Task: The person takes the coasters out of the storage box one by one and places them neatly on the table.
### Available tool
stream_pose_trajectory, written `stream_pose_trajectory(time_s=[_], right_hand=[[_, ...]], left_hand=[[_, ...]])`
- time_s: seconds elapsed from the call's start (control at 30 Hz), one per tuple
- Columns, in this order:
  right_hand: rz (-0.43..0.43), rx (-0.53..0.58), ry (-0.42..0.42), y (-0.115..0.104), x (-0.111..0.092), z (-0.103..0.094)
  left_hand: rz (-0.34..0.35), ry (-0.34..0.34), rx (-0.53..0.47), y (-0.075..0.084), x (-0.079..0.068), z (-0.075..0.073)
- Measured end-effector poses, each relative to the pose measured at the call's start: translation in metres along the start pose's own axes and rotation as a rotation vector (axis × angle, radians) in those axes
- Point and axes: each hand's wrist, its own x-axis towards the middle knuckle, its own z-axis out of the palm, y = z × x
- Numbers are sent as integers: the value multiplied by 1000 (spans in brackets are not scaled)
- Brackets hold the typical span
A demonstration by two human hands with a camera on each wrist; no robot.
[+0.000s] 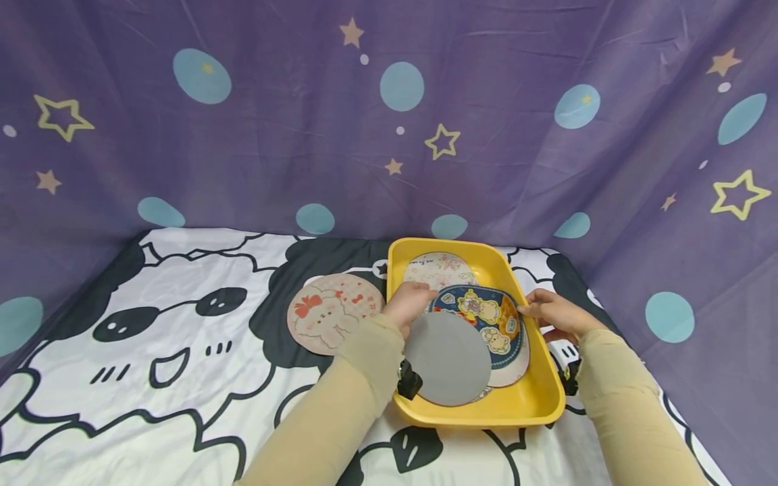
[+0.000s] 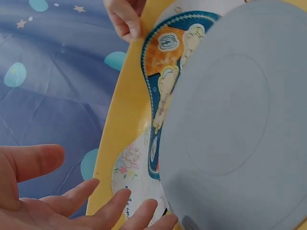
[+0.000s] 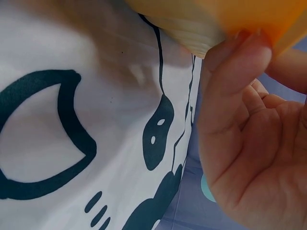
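Over the left side of a yellow plastic basin (image 1: pixel 535 399), my left hand (image 1: pixel 408 305) spreads its fingers (image 2: pixel 112 203), with nothing between them. A round mat, plain grey face up (image 1: pixel 448 358), lies close to that wrist inside the basin. Beside it, partly covered, is a dark blue mat with cartoon bears (image 1: pixel 509 331). My right hand (image 1: pixel 556 312) pinches the basin's right rim between thumb and fingers, as the right wrist view (image 3: pixel 254 124) also shows. A pale patterned mat (image 1: pixel 439 264) lies at the basin's far end.
A pink round mat with a bunny (image 1: pixel 331 314) lies on the cloth left of the basin. The black-and-white cartoon cloth (image 1: pixel 182 405) covers the table. Behind hangs a purple curtain (image 1: pixel 292 135) with stars and dots.
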Motion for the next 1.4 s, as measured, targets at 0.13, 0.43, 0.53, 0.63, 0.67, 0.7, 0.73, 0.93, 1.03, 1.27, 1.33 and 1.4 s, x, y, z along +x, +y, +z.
stream_pose_trajectory(time_s=[0.13,0.43,0.53,0.63,0.67,0.7,0.73,0.93,1.03,1.27,1.33,1.4], right_hand=[[1,3,-2,0,0,0],[-4,-1,-8,1,2,-1],[-6,1,-8,1,2,-1],[-1,4,-3,0,2,-1],[-2,1,-5,0,2,-1],[-1,2,-4,1,2,-1],[-4,0,-5,1,3,-1],[-14,-3,-1,2,2,-1],[-18,-6,1,3,2,0],[-13,-6,0,3,3,0],[-12,-6,0,3,3,0],[-10,-4,-2,2,3,-1]], left_hand=[[0,-6,42,0,0,1],[-5,-17,72,-4,2,1],[-5,-16,68,-5,2,2],[-10,-12,65,-5,2,2],[-12,-10,64,-5,2,2],[-14,-8,65,-6,2,3],[-17,-6,67,-6,2,3],[-27,4,71,-7,2,3],[-23,5,76,-8,3,3],[-18,-2,81,-8,5,2],[-20,0,80,-9,5,3],[-19,4,82,-9,5,3]])
